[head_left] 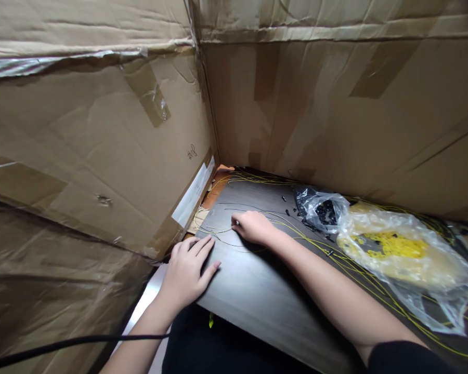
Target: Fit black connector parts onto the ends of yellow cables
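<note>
My left hand [189, 270] lies with its fingers stretched out at the left edge of the grey tabletop [245, 291], thumb apart, holding nothing. My right hand [253, 227] is over the board, thumb and index finger pinched together on a thin yellow wire [222, 230]. Only a fine line of it shows at the fingertips; its end is hard to make out. More loose yellow wires [308, 240] run from beside the right wrist toward the lower right, passing behind the right forearm.
Small black pieces [287, 212] lie scattered beyond my right hand. An open clear bag of black pieces [325, 210] sits beside a larger clear bag with yellow pieces [401, 246]. Cardboard walls [159, 156] stand close on the left and back. A black cable [81, 340] crosses my left forearm.
</note>
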`<state>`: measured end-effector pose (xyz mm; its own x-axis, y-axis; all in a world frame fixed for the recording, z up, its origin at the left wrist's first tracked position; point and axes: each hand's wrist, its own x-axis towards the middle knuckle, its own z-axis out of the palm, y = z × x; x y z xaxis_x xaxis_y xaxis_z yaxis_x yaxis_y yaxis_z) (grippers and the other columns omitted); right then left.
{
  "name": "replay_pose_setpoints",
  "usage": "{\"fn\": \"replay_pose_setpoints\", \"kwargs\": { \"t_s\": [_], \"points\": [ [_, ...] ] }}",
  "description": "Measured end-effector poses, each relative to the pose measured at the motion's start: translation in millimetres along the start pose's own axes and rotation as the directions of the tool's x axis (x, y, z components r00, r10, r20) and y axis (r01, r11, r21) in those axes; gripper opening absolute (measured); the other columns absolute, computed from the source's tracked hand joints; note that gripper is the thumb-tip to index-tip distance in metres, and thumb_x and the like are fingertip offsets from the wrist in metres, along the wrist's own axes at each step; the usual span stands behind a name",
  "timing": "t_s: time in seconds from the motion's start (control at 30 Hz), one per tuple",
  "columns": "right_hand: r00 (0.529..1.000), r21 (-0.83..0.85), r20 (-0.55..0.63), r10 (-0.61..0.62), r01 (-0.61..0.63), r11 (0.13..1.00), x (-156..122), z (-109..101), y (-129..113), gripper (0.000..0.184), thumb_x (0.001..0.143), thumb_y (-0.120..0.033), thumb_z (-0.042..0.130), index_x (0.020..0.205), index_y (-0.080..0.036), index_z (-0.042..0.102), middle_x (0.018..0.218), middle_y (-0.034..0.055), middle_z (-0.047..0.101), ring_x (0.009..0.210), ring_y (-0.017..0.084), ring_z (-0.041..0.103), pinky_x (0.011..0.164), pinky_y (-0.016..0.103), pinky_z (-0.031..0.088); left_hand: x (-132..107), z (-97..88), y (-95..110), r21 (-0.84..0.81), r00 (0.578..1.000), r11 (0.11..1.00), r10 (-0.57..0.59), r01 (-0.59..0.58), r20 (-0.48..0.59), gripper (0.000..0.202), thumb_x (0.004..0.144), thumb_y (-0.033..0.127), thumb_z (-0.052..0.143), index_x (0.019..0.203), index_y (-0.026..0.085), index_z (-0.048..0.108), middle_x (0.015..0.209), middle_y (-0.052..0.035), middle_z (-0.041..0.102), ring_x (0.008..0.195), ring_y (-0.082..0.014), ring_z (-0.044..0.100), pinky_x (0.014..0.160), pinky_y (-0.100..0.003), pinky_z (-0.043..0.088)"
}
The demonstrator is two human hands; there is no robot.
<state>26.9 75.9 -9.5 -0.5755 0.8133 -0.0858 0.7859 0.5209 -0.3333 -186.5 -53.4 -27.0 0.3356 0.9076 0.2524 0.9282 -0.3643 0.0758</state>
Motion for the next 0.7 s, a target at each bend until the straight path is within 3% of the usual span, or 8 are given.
{"fn": "replay_pose_setpoints", "kwargs": {
  "t_s": [0.1, 0.23, 0.4, 0.5, 0.6, 0.7],
  "points": [
    [1.0, -0.063, 0.023, 0.015, -0.014, 0.998, -6, 1, 4, 0.019, 0.096, -0.031, 0.053, 0.099, -0.019, 0.068, 0.1, 0.013, 0.073, 0.089, 0.025, 0.069, 0.072, 0.029, 0.043, 1, 0.6, -2, -0.023, 1.0, 1.0, -0.01, 0.009, -0.009, 0.053, 0.094, 0.046, 0.053, 0.142, 0.022, 0.054, 0.148, -0.0116, 0.052, 0.127, -0.0345, 0.049, 0.103, -0.052, 0.04],
    [0.999, -0.082, -0.01, 0.038, -0.039, 0.996, -20, 3, 9, 0.023, 0.1, -0.032, 0.047, 0.107, -0.019, 0.064, 0.098, 0.0133, 0.073, 0.086, 0.024, 0.069, 0.069, 0.029, 0.041, 8, 3.2, -3, 0.008, 0.998, 0.998, -0.066, 0.067, -0.018, 0.061, 0.095, 0.049, 0.051, 0.148, 0.019, 0.046, 0.157, -0.0127, 0.039, 0.137, -0.0365, 0.041, 0.106, -0.054, 0.038],
    [0.992, -0.041, -0.097, 0.081, -0.086, 0.996, -30, 11, 16, 0.023, 0.102, -0.033, 0.043, 0.112, -0.02, 0.06, 0.096, 0.0092, 0.074, 0.084, 0.022, 0.068, 0.066, 0.027, 0.036, 21, 6.4, -6, -0.024, 0.997, 0.997, -0.071, 0.072, 0.009, 0.051, 0.098, 0.043, 0.047, 0.144, 0.021, 0.049, 0.152, -0.0107, 0.048, 0.139, -0.0344, 0.04, 0.107, -0.054, 0.036],
    [0.983, -0.011, -0.153, 0.099, -0.102, 0.995, -34, 16, 20, 0.024, 0.104, -0.033, 0.04, 0.114, -0.02, 0.057, 0.097, 0.0078, 0.074, 0.083, 0.02, 0.068, 0.066, 0.026, 0.034, 33, 7.8, -10, -0.124, 0.987, 0.983, -0.146, 0.137, -0.067, 0.042, 0.098, 0.035, 0.046, 0.136, 0.018, 0.055, 0.143, -0.0122, 0.055, 0.132, -0.0313, 0.048, 0.108, -0.049, 0.039],
    [0.976, 0.008, -0.193, 0.105, -0.105, 0.994, -38, 20, 22, 0.025, 0.105, -0.033, 0.038, 0.116, -0.02, 0.056, 0.097, 0.0071, 0.074, 0.083, 0.02, 0.068, 0.067, 0.026, 0.034, 47, 7.6, -13, -0.316, 0.94, 0.921, -0.292, 0.227, -0.176, 0.033, 0.097, 0.029, 0.045, 0.121, 0.016, 0.063, 0.127, -0.012, 0.062, 0.117, -0.0259, 0.057, 0.104, -0.041, 0.044],
    [0.959, 0.046, -0.274, 0.072, -0.062, 0.997, -42, 23, 23, 0.026, 0.104, -0.033, 0.037, 0.113, -0.019, 0.057, 0.095, 0.0064, 0.074, 0.083, 0.019, 0.068, 0.068, 0.026, 0.035, 57, 8.0, -15, -0.483, 0.906, 0.834, -0.389, 0.268, -0.169, 0.029, 0.097, 0.03, 0.046, 0.114, 0.018, 0.067, 0.119, -0.0082, 0.064, 0.1, -0.0204, 0.063, 0.092, -0.034, 0.052]
  ]
}}
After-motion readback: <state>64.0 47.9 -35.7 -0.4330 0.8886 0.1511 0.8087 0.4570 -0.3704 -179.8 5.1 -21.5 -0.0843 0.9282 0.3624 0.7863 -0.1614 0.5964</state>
